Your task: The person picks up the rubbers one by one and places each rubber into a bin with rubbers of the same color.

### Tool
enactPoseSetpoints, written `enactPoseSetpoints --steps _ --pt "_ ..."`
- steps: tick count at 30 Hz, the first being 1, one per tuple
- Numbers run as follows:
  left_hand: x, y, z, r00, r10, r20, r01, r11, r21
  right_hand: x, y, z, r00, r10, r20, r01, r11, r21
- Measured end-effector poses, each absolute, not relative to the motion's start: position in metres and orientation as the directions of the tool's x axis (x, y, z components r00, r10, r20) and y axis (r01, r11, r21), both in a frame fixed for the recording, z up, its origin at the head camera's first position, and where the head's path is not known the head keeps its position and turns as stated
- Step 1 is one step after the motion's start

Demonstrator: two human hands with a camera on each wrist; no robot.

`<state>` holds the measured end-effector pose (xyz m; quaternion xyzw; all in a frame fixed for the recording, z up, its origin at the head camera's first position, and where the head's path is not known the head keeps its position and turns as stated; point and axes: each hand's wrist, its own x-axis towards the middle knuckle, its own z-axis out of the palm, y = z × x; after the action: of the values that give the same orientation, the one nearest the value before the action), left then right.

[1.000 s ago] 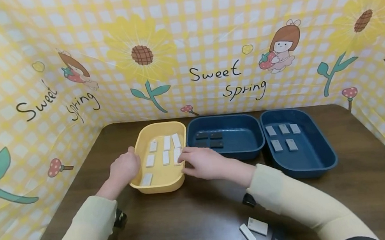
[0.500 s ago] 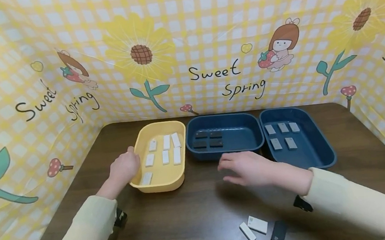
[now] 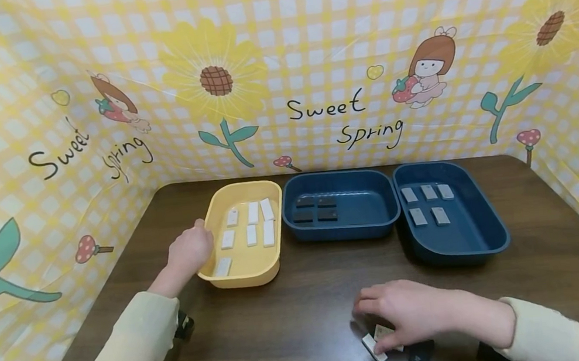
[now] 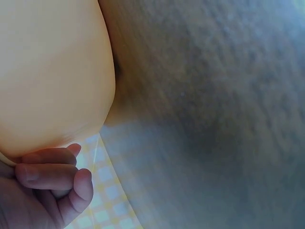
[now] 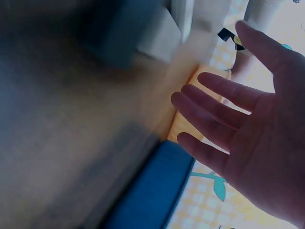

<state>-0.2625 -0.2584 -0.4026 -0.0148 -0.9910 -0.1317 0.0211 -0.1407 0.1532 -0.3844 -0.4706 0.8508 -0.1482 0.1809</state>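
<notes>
My left hand holds the left rim of the yellow tub. In the left wrist view its fingers curl against the tub wall. Several small flat white blocks lie spread inside the tub. Near the table's front, my right hand hovers over loose pieces, thumb apart from the fingers. They are a narrow white block, a wider white block partly covered by the hand, and a black block. The right wrist view shows the fingers spread, holding nothing; the blocks there are blurred.
A dark blue tub with several black blocks stands right of the yellow one. Beside it is another blue tub holding several white blocks. All stand on a brown wooden table, before a yellow checked cloth.
My right hand has left the yellow tub's right side and moved right and toward me, down to the loose blocks. My left hand has stayed on the tub's rim.
</notes>
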Motion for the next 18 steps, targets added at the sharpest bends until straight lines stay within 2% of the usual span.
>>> enactPoseSetpoints --steps 5,15,18 --pt "-0.264 -0.257 -0.401 -0.999 0.018 0.047 0.03 0.966 0.257 -0.133 0.155 -0.395 -0.479 -0.85 -0.219 -0.747 0.526 -0.406" --pt "-0.262 -0.257 -0.399 -0.999 0.009 0.049 0.021 0.965 0.261 -0.131 0.149 -0.404 -0.442 -0.881 -0.169 -0.818 0.473 -0.326" --pt "-0.262 -0.258 -0.402 -0.998 0.008 0.056 0.022 0.966 0.259 -0.131 0.148 -0.404 -0.443 -0.881 -0.168 -0.815 0.474 -0.334"
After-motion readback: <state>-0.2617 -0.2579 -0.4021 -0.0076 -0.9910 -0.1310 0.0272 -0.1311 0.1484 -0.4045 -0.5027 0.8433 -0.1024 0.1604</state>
